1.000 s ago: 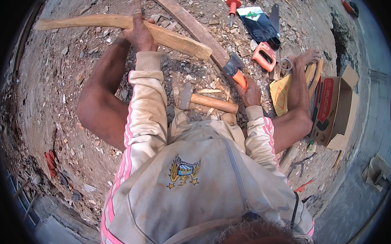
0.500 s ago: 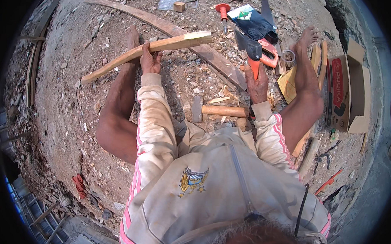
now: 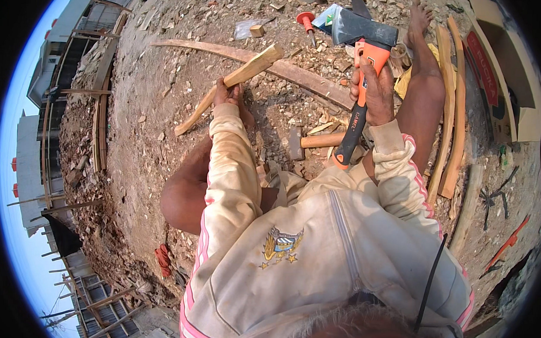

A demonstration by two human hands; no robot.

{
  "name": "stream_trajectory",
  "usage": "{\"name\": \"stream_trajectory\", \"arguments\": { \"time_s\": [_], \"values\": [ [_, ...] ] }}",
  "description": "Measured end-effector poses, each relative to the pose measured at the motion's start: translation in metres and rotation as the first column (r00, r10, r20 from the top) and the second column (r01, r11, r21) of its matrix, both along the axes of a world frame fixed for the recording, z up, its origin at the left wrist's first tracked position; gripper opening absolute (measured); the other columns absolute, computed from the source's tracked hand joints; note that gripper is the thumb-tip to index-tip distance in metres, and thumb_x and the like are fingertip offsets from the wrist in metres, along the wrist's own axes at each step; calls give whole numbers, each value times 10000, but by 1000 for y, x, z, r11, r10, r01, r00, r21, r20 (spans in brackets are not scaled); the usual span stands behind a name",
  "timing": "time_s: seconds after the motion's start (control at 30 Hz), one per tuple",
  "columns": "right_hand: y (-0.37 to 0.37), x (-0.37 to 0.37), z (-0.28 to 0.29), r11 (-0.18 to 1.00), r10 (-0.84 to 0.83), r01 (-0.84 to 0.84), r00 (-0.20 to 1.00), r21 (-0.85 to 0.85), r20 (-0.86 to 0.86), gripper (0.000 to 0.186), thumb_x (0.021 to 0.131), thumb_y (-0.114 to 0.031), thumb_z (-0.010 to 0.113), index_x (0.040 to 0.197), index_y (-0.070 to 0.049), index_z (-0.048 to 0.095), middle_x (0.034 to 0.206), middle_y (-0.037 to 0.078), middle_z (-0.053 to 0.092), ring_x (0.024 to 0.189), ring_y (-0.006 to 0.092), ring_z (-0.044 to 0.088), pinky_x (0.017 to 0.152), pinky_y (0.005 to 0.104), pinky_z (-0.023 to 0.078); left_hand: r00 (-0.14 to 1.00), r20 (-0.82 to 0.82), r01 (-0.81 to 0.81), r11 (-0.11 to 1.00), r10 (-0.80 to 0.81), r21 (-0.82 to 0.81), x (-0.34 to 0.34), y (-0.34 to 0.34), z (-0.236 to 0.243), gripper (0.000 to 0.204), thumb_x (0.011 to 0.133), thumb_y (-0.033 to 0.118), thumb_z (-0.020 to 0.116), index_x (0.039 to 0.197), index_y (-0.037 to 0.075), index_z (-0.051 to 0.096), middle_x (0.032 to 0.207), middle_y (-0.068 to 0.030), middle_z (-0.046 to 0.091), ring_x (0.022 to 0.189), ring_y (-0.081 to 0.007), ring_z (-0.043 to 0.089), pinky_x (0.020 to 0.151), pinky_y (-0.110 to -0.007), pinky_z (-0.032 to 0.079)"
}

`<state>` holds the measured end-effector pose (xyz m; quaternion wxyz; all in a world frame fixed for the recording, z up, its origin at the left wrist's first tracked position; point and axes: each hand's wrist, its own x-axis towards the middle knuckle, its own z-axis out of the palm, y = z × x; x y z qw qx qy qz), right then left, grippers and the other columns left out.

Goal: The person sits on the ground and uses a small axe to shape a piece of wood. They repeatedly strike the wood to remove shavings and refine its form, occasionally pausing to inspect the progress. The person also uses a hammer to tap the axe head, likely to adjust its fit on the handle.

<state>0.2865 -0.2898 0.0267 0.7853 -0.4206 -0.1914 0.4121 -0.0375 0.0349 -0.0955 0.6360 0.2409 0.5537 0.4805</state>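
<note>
My left hand [image 3: 226, 94] grips a pale, roughly shaped length of wood [image 3: 254, 66], angled up to the right in front of my left foot. My right hand [image 3: 375, 91] is closed around the orange and black handle of an axe [image 3: 361, 31], its dark head raised at the top and the handle's end down over my lap. Below and between my hands a hammer [image 3: 296, 142] with a wooden handle lies on the rubble. A long brown plank [image 3: 308, 77] lies behind the wood in my left hand.
A red-guarded chisel [image 3: 309, 27] and a saw blade [image 3: 358, 4] lie ahead. Curved wooden strips [image 3: 449, 121] and an open cardboard box [image 3: 508, 71] are to my right, black straps [image 3: 494, 198] nearer. A red cloth [image 3: 163, 259] lies left, with scaffolding and buildings beyond.
The axe has come up, now more of its handle shows above my lap. The wood in my left hand is steeper. The view has shifted, showing sky and buildings at left.
</note>
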Motion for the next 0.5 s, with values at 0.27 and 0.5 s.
{"name": "stream_trajectory", "arguments": {
  "time_s": [0.27, 0.5],
  "values": [
    [-8, -4, -29, 975, 100, -128, 982, -183, -158, 260, 975, -238, 643, 1128, -65, 523, 752, 18, 550, 520, 93, 518, 443, 231, 435, 974, -214, 11, 957, -76, -290, 29, -18, -51, 316, 973, 241, 647, 1260, 113, 620, 1002, -119, 677, 606, -181, 651, 488, -183, 586],
    [1, -20, -58, 920, 198, -256, 957, -297, -211, 180, 1006, -216, 591, 1123, -126, 488, 784, 17, 563, 544, 98, 539, 460, 238, 461, -116, -741, 460, 626, -661, -630, -12, -2, -37, 631, 881, 593, 695, 1045, -16, 666, 686, -114, 667, 523, -246, 615, 499, -377, 503]
  ]
}}
